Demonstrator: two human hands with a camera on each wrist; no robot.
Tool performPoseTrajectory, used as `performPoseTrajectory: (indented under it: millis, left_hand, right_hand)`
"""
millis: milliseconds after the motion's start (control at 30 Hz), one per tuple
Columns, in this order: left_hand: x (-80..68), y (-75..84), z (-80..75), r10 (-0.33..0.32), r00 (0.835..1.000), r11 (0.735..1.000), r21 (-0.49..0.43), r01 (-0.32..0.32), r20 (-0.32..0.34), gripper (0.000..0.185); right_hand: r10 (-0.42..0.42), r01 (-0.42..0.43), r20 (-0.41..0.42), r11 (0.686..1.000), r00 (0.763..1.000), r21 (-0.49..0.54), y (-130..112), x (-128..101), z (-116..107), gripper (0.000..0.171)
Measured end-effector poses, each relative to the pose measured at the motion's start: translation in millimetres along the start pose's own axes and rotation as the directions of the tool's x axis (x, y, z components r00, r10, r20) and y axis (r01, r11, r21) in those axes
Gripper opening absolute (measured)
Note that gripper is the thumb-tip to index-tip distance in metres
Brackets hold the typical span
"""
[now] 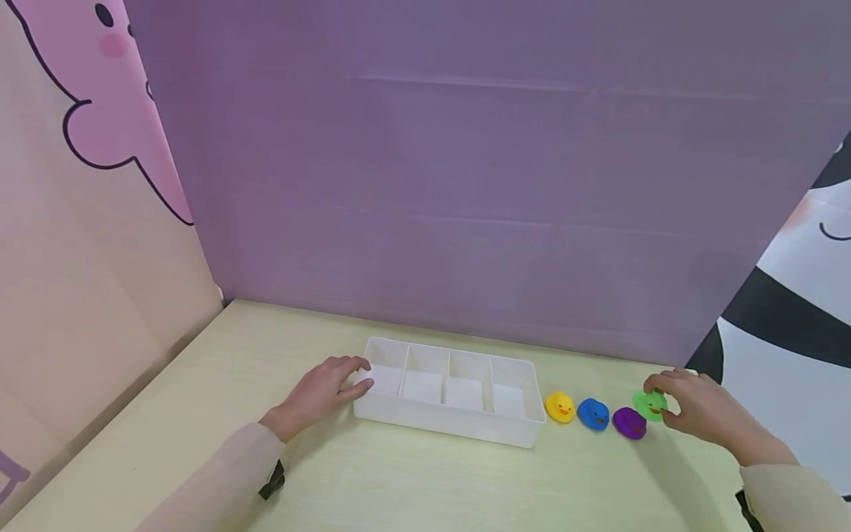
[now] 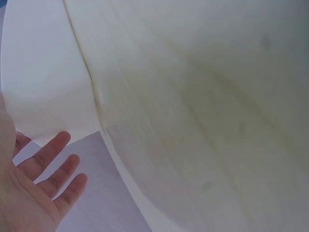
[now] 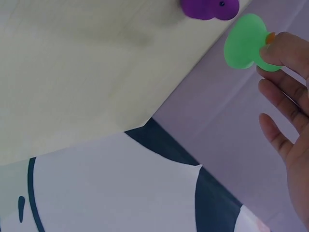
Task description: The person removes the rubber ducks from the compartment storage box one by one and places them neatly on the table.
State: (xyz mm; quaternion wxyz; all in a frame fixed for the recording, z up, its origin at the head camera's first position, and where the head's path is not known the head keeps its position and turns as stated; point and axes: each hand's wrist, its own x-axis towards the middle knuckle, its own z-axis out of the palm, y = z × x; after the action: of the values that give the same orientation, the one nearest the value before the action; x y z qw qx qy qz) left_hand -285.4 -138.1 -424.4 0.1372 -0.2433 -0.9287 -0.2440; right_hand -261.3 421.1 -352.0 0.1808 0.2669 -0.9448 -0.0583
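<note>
A white tray (image 1: 525, 431) with several empty compartments lies on the pale table. My left hand (image 1: 323, 390) rests with relaxed fingers against the tray's left end; in the left wrist view its fingers (image 2: 53, 166) are straight beside the tray wall (image 2: 43, 92). To the right of the tray stand a yellow duck (image 1: 561, 406), a blue duck (image 1: 593, 414) and a purple duck (image 1: 629, 423) in a row. My right hand (image 1: 691, 406) pinches a green duck (image 1: 649, 404) lifted just off the table; the green duck (image 3: 244, 42) shows between thumb and fingertip, with the purple duck (image 3: 210, 8) beside it.
A purple backdrop (image 1: 465, 170) stands close behind the tray. A pink cartoon panel (image 1: 100, 185) closes the left side and a black-and-white panel (image 1: 791, 347) the right. The table (image 1: 425, 480) reaches toward me in front of the tray.
</note>
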Motion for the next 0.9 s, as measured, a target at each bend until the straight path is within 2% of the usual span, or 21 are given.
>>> performPoseTrajectory:
  millis: [233, 900]
  left_hand:
    - [0.2, -0.1, 0.2, 0.008, 1.0, 1.0, -0.002, -0.008, -0.006, 0.035]
    - [0.5, -1.4, 0.4, 0.018, 1.0, 1.0, 0.0, -0.018, -0.004, 0.036]
  right_hand:
    - [-0.013, 0.013, -0.054, 1.0, 0.998, -0.012, 18.0, -16.5, 5.6, 0.039]
    - [0.053, -0.052, 0.016, 0.998, 0.998, -0.021, 26.6, -43.2, 41.6, 0.042]
